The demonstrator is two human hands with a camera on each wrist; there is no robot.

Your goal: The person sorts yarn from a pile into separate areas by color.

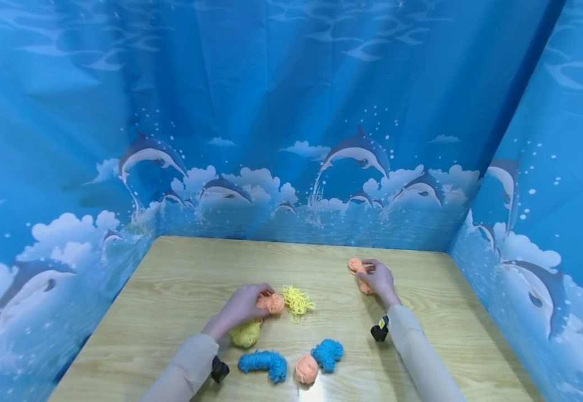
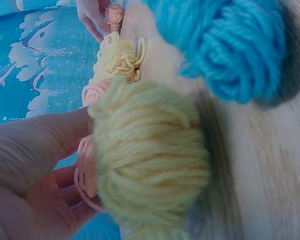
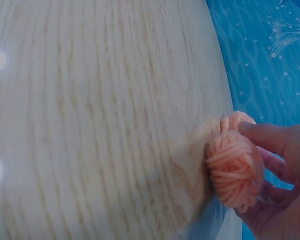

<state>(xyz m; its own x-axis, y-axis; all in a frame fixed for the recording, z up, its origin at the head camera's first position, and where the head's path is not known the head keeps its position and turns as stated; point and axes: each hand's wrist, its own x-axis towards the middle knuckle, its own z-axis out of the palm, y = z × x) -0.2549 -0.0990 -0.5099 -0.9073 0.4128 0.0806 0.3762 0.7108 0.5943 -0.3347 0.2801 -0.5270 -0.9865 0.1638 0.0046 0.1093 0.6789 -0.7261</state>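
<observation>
My left hand (image 1: 245, 304) grips a bundle of orange yarn (image 1: 273, 303) left of the table's middle. In the left wrist view, a yellow yarn ball (image 2: 150, 155) hides much of that orange bundle. This yellow ball lies just below the hand in the head view, and a loose yellow yarn tangle (image 1: 296, 301) sits right of the orange bundle. Farther back on the right, my right hand (image 1: 381, 279) holds a long orange yarn skein (image 1: 355, 266) between thumb and fingers. The right wrist view shows the skein's rounded end (image 3: 235, 170) by the tabletop.
Near the front lie a bent blue yarn skein (image 1: 263, 362), an orange yarn ball (image 1: 306, 369) and a blue yarn bundle (image 1: 328, 354). The wooden table (image 1: 191, 262) ends at a blue dolphin-print curtain (image 1: 266, 139) behind and at both sides.
</observation>
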